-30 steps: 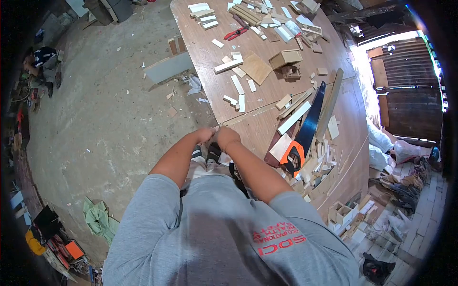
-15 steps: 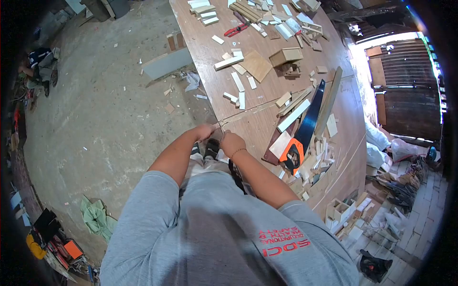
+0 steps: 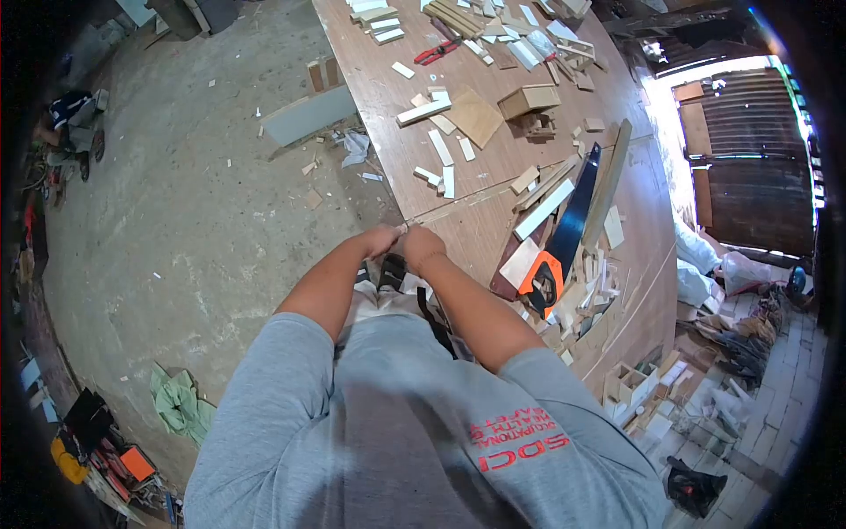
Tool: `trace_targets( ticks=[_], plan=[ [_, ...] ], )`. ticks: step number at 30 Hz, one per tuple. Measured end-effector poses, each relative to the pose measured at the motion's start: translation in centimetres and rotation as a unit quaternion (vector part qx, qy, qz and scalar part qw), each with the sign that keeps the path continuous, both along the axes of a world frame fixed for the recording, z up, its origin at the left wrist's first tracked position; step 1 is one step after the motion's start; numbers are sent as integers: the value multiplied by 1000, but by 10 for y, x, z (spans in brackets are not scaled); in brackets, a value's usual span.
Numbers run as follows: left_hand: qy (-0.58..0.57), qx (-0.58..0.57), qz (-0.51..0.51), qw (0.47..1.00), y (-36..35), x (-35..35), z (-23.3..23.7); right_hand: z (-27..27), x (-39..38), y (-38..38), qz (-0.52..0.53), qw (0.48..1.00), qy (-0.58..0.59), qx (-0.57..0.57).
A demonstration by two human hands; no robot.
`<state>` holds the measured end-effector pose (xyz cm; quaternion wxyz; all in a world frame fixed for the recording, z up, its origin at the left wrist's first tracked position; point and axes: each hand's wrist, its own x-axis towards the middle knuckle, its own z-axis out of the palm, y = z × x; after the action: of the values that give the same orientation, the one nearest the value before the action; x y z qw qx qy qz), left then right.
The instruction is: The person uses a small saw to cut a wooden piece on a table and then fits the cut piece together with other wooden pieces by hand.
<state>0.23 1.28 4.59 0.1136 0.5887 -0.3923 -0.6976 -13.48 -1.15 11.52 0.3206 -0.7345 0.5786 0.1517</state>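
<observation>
"Where's the small pale piece (image 3: 403, 227)?"
"At the edge of the desk (image 3: 476, 238), pinched by the left hand's (image 3: 381, 240) fingers; the right hand's (image 3: 424, 246) grip I can't tell."
"Probably light, stiff; hold its ends?"
"Yes. Farther in on the desk lies the saw (image 3: 573, 220)."

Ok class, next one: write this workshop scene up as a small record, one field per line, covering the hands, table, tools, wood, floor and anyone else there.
Left hand: left hand, beside the right at the table edge; grip unclear
Right hand: right hand, nearly meeting the left; anything held is hidden
Table: brown table, scattered with offcuts
Tools: handsaw, orange handle towards the wearer; red-handled tool farther off
Wood: square thin panel, boxlike piece
Floor: green cloth, grey board
Others: one person, low down, far left
</observation>
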Motion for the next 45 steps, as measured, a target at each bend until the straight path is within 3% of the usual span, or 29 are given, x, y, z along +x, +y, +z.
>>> trace_targets(
  ticks=[7, 14, 17, 21, 28, 33, 39, 45],
  plan=[
    [16, 31, 8, 999, 6, -4, -14, 17, -19, 22, -3, 1000, 16, -4],
    [28, 41, -3, 999, 2, 2, 9, 4, -4, 10, 2, 1000, 10, -13],
    [48, 81, 9, 996, 1, 3, -9, 14, -20, 30, 0, 1000, 10, -23],
    [42, 55, 6, 998, -6, 6, -8, 5, -1, 4, 5, 999, 8, -30],
    [32, 61, -23, 997, 3, 2, -6, 13, -25, 34, -10, 999, 20, -42],
    [44, 95, -32, 994, -1, 3, -11, 15, -2, 9, 0, 1000, 12, -26],
    [42, 66, -29, 997, 2, 4, -12, 30, -16, 30, 3, 999, 34, -11],
    [-4, 17, -26, 1000, 3, 2, -8, 15, 1, 5, 27, 999, 45, 13]
  ],
)
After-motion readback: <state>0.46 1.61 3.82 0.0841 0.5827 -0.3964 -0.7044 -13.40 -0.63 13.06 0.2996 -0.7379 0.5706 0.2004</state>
